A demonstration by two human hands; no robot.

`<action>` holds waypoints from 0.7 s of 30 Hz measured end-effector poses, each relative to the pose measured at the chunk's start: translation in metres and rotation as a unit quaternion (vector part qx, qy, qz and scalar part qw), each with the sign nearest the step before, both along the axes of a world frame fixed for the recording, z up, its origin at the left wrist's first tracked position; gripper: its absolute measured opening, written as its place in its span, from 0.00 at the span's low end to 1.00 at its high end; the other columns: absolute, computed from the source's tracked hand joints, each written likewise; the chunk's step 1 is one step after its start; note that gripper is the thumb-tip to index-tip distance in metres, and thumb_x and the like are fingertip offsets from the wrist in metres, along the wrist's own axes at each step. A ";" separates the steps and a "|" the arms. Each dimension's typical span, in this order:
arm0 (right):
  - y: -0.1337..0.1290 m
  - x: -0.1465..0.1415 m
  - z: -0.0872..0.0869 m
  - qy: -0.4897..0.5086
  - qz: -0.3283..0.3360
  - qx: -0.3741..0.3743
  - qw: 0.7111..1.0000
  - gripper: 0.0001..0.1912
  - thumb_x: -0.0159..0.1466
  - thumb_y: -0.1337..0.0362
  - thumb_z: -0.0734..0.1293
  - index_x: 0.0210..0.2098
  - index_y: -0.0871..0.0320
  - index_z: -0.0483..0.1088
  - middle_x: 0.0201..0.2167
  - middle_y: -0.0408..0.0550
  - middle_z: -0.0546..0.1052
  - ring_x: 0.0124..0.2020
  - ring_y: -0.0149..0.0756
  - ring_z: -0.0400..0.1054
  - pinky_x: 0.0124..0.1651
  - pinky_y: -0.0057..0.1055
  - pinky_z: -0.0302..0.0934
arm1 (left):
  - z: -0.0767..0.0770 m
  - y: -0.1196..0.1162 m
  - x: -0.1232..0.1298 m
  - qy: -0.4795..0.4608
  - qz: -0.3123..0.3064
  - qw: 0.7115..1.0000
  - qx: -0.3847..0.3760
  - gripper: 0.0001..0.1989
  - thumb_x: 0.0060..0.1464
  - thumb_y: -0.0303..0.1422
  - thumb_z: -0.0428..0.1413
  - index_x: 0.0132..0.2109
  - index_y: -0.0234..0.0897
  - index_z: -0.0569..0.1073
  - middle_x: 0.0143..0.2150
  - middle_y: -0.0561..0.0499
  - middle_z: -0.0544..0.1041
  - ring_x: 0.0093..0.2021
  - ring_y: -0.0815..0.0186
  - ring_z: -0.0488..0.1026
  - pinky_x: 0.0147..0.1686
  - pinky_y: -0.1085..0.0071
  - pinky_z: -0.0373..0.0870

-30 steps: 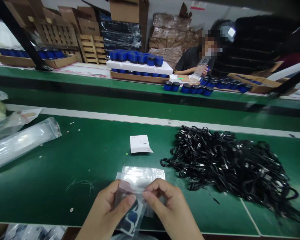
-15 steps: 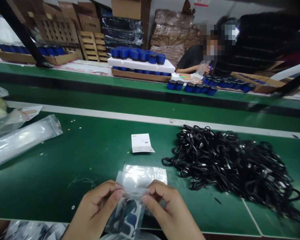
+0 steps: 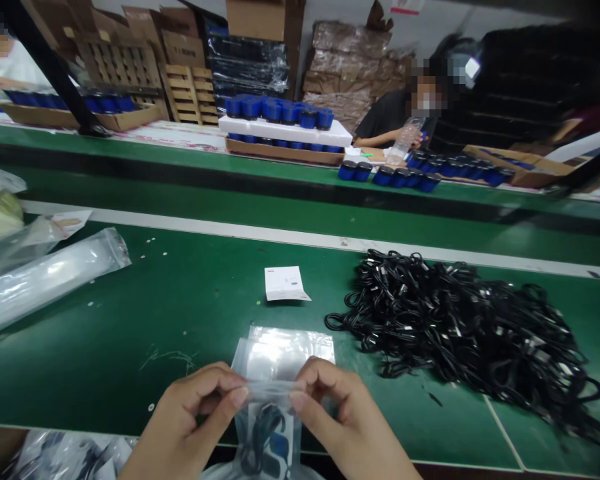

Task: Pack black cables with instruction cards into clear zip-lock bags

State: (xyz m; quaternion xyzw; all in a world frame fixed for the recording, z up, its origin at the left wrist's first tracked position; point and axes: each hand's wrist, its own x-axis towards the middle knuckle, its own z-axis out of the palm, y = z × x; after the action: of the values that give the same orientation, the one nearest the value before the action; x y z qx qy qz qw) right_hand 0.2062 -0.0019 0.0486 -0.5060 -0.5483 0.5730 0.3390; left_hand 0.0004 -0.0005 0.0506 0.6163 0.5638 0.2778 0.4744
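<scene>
My left hand [image 3: 205,410] and my right hand [image 3: 335,407] pinch the two ends of the top edge of a clear plastic bag [image 3: 267,433] near the table's front edge. Inside the bag show a coiled black cable and a printed white and blue piece. Just beyond my fingers, flat clear bags [image 3: 285,350] lie on the green table. A folded white paper [image 3: 284,283] rests farther forward. To the right spreads a large heap of black cables [image 3: 445,320].
A long clear plastic package [image 3: 55,277] lies at the left. Filled bags [image 3: 70,457] sit below the front edge at lower left. Across the green table [image 3: 180,287], blue containers [image 3: 280,110] stand on a white tray, and a person holds a clear bottle [image 3: 405,141].
The view has shifted slightly. The held bag hangs straighter between my hands, and its contents show more clearly. Both hands keep their pinch on its top edge.
</scene>
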 end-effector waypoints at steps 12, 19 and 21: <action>-0.006 -0.009 -0.002 -0.024 -0.042 0.130 0.990 0.09 0.63 0.63 0.62 0.27 0.58 0.67 0.25 0.42 0.68 0.27 0.31 0.62 0.31 0.26 0.55 | 0.005 -0.010 0.022 -0.093 0.114 0.988 0.051 0.12 0.55 0.39 0.54 0.27 0.40 0.72 0.25 0.58 0.69 0.25 0.73 0.67 0.28 0.82 0.64; -0.014 -0.039 -0.021 0.079 -0.156 0.194 0.965 0.12 0.65 0.61 0.61 0.26 0.56 0.64 0.25 0.40 0.64 0.27 0.30 0.60 0.29 0.26 0.54 | -0.008 -0.021 0.046 -0.152 0.175 0.970 0.075 0.14 0.56 0.46 0.53 0.33 0.42 0.74 0.28 0.55 0.73 0.29 0.69 0.71 0.30 0.78 0.68; -0.018 -0.048 -0.027 0.085 -0.186 0.212 0.956 0.12 0.66 0.61 0.60 0.26 0.56 0.64 0.25 0.40 0.63 0.26 0.30 0.60 0.29 0.26 0.53 | -0.015 -0.023 0.051 -0.126 0.180 0.966 0.135 0.15 0.56 0.47 0.52 0.34 0.42 0.75 0.30 0.54 0.76 0.32 0.66 0.73 0.36 0.75 0.70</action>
State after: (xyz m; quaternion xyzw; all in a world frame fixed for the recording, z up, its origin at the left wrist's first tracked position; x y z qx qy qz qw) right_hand 0.1577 -0.0196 0.0211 -0.4652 -0.5226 0.4107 0.5846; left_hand 0.0509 -0.0240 0.0360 0.5231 0.5580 0.5080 0.3961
